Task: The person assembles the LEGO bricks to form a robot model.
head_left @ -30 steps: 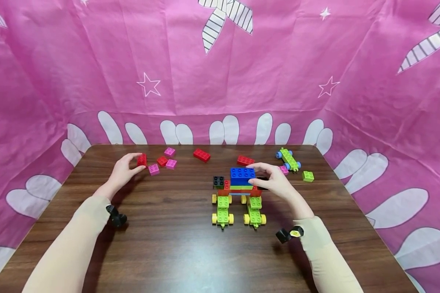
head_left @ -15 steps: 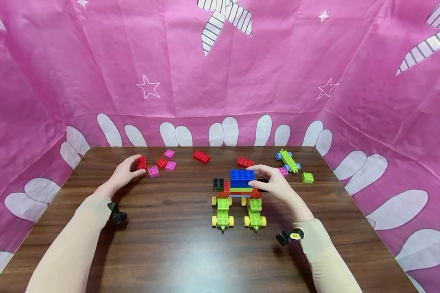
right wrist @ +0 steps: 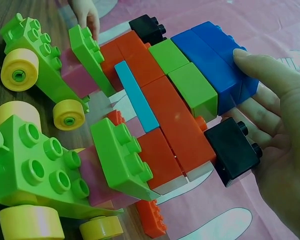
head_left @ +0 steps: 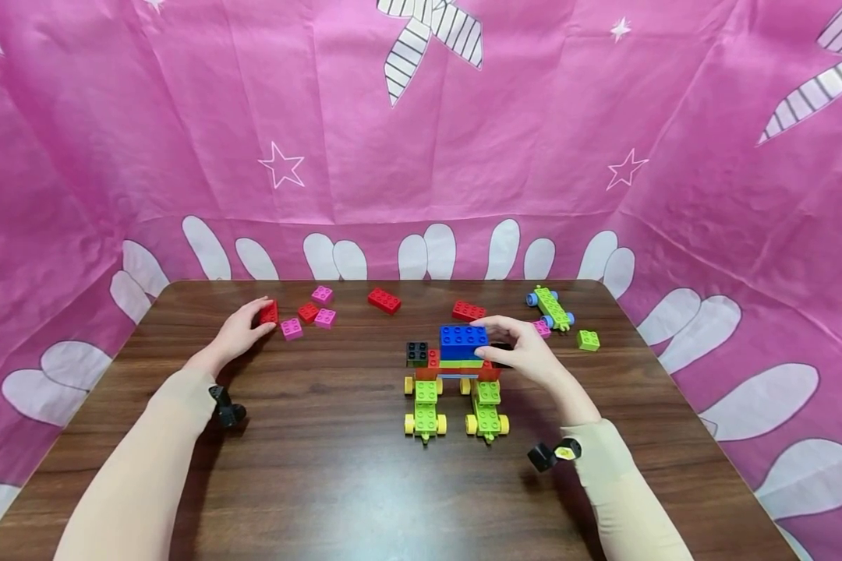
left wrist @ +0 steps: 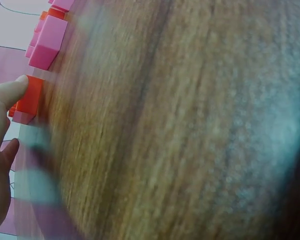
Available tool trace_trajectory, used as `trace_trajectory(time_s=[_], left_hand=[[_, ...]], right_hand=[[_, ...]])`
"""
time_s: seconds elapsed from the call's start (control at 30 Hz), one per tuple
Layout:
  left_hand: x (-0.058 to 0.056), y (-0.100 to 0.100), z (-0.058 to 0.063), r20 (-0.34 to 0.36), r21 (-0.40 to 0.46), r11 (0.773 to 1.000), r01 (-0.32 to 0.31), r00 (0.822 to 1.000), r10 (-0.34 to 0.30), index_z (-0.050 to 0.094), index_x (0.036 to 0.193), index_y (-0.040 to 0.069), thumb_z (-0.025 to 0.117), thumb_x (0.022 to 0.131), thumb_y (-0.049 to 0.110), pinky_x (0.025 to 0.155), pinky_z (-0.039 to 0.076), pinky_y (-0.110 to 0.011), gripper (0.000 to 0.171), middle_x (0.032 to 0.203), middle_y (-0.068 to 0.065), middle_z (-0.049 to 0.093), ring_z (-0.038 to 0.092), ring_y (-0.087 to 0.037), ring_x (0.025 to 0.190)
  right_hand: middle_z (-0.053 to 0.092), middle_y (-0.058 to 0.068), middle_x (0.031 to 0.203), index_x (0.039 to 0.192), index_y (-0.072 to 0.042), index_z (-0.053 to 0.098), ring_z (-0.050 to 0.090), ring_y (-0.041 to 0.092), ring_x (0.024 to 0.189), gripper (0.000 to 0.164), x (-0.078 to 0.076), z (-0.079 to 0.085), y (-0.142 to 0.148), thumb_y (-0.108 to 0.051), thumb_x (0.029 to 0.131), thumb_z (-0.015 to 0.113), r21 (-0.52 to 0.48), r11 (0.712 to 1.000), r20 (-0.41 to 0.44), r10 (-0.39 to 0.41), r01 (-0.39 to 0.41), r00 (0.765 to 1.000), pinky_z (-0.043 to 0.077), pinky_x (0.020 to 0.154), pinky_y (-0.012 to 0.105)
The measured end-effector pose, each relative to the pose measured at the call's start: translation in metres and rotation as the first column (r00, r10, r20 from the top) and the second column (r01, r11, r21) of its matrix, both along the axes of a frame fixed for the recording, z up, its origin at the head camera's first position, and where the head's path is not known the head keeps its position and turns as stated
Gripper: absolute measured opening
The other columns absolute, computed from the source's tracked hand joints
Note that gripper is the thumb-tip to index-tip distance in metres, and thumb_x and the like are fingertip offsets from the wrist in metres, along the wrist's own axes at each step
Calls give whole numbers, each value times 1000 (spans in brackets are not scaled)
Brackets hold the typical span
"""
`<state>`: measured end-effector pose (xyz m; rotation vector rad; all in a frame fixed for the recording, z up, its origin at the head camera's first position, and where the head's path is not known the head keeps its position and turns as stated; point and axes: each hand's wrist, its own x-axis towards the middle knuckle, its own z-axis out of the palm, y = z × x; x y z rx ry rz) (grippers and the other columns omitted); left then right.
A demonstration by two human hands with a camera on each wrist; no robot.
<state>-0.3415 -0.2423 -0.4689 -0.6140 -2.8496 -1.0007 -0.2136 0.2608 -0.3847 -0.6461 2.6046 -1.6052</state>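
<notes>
L hand [head_left: 237, 332] half open, fingertip on red brick [left wrist: 32, 96], table's [head_left: 337, 467] far L; can't tell if it's actually gripped. R hand [head_left: 528, 351] pinches blue bricks [head_left: 463, 336] atop yellow-wheeled build [right wrist: 176, 117] & partly blocks pink brick [head_left: 543, 329] behind. Nr L hand: small red brick [head_left: 308, 313], 3 pink bricks [head_left: 291, 329]. 2 lg red bricks [head_left: 383, 301] at back; blue-wheeled lime chassis [head_left: 551, 306] + lime brick [head_left: 589, 340] back R.

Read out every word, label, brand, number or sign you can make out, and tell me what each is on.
No word, brand or number can be read in these views.
Small yellow patch on the black wrist-worn device by the right hand: any marking is too small to read.
Pink printed cloth backdrop: outlined stars and a striped bow, no lettering.
Multicoloured plastic-brick toy with yellow wheels: no lettering visible.
</notes>
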Motion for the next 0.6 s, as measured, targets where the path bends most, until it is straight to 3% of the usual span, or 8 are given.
trace_trajectory(time_s=[0.6], left_hand=[[2, -5, 3, -43, -33, 998, -60, 997, 59, 48, 128, -14, 67, 87, 5, 107, 29, -58, 50, 134, -33, 44, 38, -48, 128]], right_hand=[[66, 15, 117, 124, -7, 61, 63, 9, 103, 37, -1, -2, 1, -12, 88, 70, -11, 1000, 12, 5, -5, 1000, 56, 80, 27]])
